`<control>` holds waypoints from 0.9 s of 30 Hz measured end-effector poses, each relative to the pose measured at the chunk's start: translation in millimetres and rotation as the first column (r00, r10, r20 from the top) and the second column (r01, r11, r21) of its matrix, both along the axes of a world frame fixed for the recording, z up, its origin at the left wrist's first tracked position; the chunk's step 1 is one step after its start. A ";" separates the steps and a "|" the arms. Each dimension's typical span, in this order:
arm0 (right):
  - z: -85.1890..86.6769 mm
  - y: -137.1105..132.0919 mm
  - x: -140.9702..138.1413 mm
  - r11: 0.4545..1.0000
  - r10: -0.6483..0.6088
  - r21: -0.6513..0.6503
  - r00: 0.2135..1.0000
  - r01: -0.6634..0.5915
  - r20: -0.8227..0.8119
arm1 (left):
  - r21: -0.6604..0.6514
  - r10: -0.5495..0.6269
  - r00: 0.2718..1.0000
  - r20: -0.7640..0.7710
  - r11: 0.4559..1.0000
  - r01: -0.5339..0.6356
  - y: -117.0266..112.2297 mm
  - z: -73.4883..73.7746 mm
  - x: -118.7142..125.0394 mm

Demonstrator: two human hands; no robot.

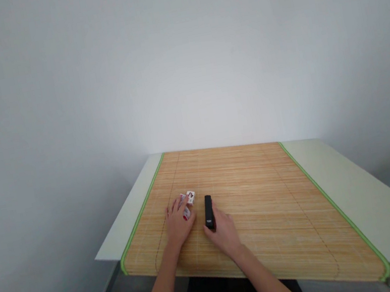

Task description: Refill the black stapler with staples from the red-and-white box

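Observation:
My right hand [224, 229] grips a black stapler [208, 211] from its right side, with the thumb at the near end. The stapler points away from me on the bamboo mat [256, 195]. To its left, my left hand [179, 223] lies with its fingers spread over a small white and red item [186, 213], which is partly hidden under the fingers and too small to name. Just beyond the fingertips is a small white box [191, 197] with a dark mark on top.
The mat has green edging [310, 178] and covers the middle of a white table [361, 192]. A plain pale wall [203, 64] rises behind the table's far edge, and another wall stands close on the left. The mat's near edge hangs over my lap.

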State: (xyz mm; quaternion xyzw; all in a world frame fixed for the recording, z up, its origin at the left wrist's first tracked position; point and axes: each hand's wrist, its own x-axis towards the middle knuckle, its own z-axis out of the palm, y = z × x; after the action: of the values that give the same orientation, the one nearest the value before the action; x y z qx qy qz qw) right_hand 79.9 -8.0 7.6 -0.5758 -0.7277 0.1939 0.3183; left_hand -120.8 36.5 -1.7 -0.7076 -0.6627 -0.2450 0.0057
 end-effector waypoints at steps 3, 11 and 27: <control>1.5 7.2 -22.6 0.999 0.033 -0.009 0.999 -0.033 -0.005 | -0.001 -0.020 1.000 0.011 1.000 0.020 -2.1 2.3 -1.4; -1.3 12.7 -31.4 0.997 0.070 -0.020 0.997 -0.070 0.019 | -0.001 -0.033 0.999 0.017 0.999 0.033 -2.7 2.9 -2.3; -3.1 -11.8 64.3 0.989 0.129 0.085 0.988 -0.121 -0.090 | 0.122 -0.029 0.992 0.127 0.992 0.013 -43.8 29.7 35.9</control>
State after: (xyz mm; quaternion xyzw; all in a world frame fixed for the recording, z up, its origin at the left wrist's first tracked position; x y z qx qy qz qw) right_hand 144.2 -19.8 4.5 -0.5061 -0.7534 0.2117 0.3626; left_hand -84.9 -7.3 28.0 -0.6957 -0.6381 -0.3298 0.0035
